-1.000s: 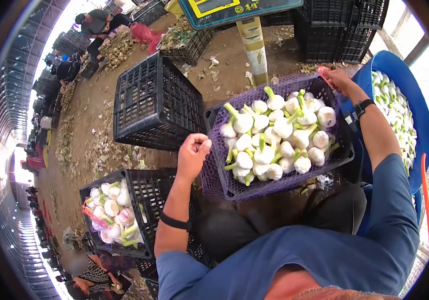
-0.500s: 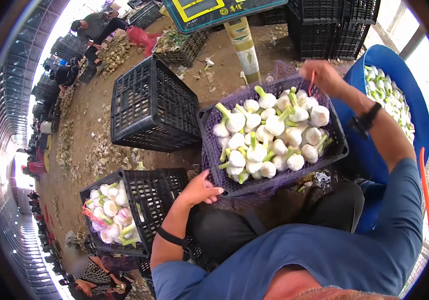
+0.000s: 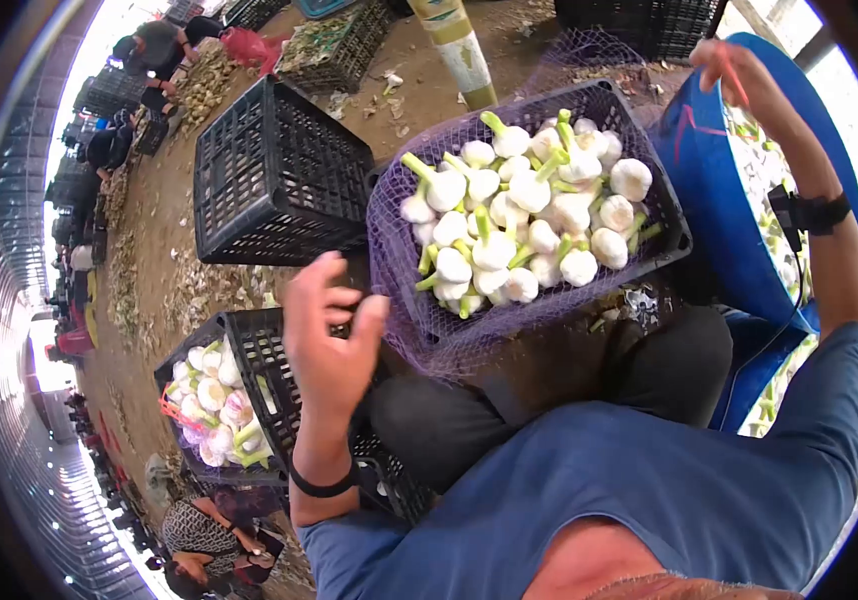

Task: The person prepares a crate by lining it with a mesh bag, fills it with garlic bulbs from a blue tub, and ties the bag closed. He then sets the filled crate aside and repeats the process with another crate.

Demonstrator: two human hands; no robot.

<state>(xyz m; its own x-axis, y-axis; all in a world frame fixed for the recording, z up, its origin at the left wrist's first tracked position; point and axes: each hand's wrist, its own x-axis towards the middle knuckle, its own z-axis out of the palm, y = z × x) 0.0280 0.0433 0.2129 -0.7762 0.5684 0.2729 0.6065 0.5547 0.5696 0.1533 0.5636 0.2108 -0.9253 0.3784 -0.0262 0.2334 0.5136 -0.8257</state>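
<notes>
A black crate (image 3: 687, 243) lined with purple netting (image 3: 389, 225) stands before me, heaped with white garlic bulbs (image 3: 532, 190) with green stems. My left hand (image 3: 331, 335) is raised at the crate's left side, fingers apart and nothing in them. At the upper right, my right hand (image 3: 739, 82) is closed on a thin red strip (image 3: 734, 78), above the rim of a blue tub (image 3: 694, 170) that holds more garlic.
An empty-looking black crate (image 3: 279, 175) stands to the left, and another (image 3: 274, 385) below it holds bagged garlic (image 3: 214, 400). A post (image 3: 454, 50) rises behind the netted crate. Other people (image 3: 199, 535) sit at the far left.
My left hand has left the crate's corner and risen, its fingers spread. My right hand has moved right and up with the red strip, from the crate to the tub. The view has shifted.
</notes>
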